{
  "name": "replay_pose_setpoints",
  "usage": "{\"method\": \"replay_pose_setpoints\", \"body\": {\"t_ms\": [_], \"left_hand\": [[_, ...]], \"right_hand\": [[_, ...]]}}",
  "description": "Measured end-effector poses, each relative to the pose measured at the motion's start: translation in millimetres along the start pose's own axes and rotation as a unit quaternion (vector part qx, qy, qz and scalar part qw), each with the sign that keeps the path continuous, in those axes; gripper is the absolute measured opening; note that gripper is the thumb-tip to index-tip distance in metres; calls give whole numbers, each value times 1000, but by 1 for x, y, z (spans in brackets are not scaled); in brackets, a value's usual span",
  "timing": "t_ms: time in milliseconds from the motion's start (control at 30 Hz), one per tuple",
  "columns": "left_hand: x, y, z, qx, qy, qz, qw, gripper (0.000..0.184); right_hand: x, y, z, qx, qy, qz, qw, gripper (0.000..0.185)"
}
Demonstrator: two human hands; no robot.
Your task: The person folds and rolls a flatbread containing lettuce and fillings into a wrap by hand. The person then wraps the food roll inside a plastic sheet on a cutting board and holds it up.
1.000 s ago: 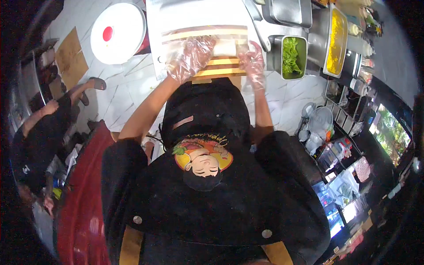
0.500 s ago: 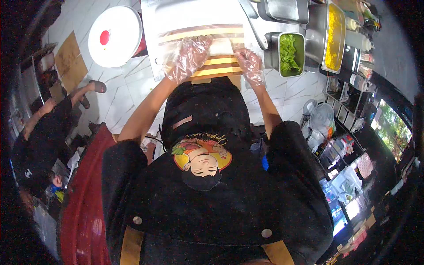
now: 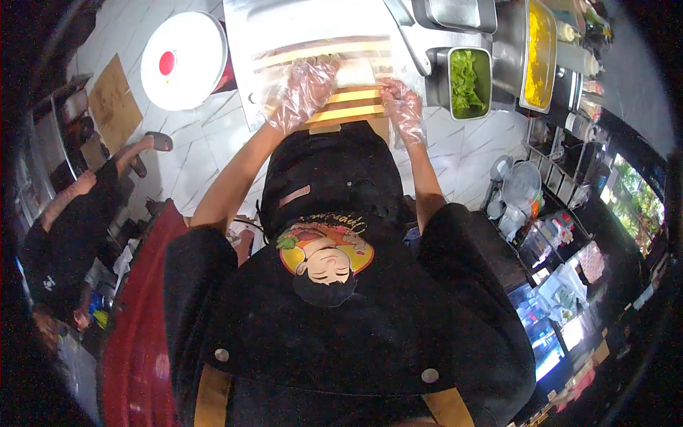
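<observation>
My two hands, in clear plastic gloves, are at a yellow-and-brown striped wrapper (image 3: 348, 107) by the near edge of a white cutting board (image 3: 306, 21). My left hand (image 3: 306, 91) curls over the wrapper's left part, its fingertips partly hidden by glare and crinkled plastic. At the right end, my right hand (image 3: 404, 112) pinches the wrapper's edge. Between them a pale white piece (image 3: 356, 73) shows on the wrapper; I cannot make out what it is. A large knife (image 3: 411, 43) lies right of the wrapper.
A steel container of lettuce (image 3: 466, 82) is at the right, beside a tray of shredded yellow food (image 3: 537, 57) and squeeze bottles (image 3: 578, 60). Another steel pan (image 3: 461, 13) sits behind. A round white lid (image 3: 183, 60) is at left. Another person (image 3: 75, 213) is at far left.
My right hand has shifted slightly left along the wrapper's edge. My left hand stays nearly in place. The other person's arm at far left has moved a little.
</observation>
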State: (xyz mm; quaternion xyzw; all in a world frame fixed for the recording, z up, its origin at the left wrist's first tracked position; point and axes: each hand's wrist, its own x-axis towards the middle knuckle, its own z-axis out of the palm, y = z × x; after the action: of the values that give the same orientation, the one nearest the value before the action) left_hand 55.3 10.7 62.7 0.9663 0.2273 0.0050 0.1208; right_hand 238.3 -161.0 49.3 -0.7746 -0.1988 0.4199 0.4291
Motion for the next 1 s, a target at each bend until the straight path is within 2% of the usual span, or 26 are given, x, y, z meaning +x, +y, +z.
{"method": "replay_pose_setpoints", "body": {"t_ms": [133,233,300,400,433,533,567,667,733,867,933,967,1000], "left_hand": [[0,2,-5,-1,-15,-4,1000,53],[2,2,-5,-1,-39,-5,999,50],[2,2,-3,-19,-21,-11,1000,51],[0,2,-1,-23,9,-7,1000,51],[0,2,1,-21,21,-4,1000,51],[0,0,4,3,141,24,990,39],[0,0,5,-1,137,21,990,40],[1,0,9,-13,124,15,992,40],[2,0,9,-19,113,11,993,40],[2,0,1,-42,25,-10,999,47],[4,-1,0,-50,-14,-18,998,45],[2,-2,4,-46,17,-9,999,45],[0,-3,9,-42,47,1,998,46]], "right_hand": [[14,-3,2,59,20,-26,998,9],[8,-7,13,271,20,-32,962,23],[5,0,21,387,24,-18,922,39],[-4,0,47,329,131,-12,935,37],[-6,-2,53,365,136,-5,921,32],[2,-13,52,457,148,162,862,26],[2,-24,52,441,169,180,863,22],[14,-12,39,328,95,148,928,26],[11,-12,33,312,82,114,940,26],[-1,-18,32,334,85,46,938,23],[-4,-14,27,245,132,7,961,23],[-5,-10,21,199,155,-12,968,22],[-3,-7,12,77,155,-95,980,23]]}}
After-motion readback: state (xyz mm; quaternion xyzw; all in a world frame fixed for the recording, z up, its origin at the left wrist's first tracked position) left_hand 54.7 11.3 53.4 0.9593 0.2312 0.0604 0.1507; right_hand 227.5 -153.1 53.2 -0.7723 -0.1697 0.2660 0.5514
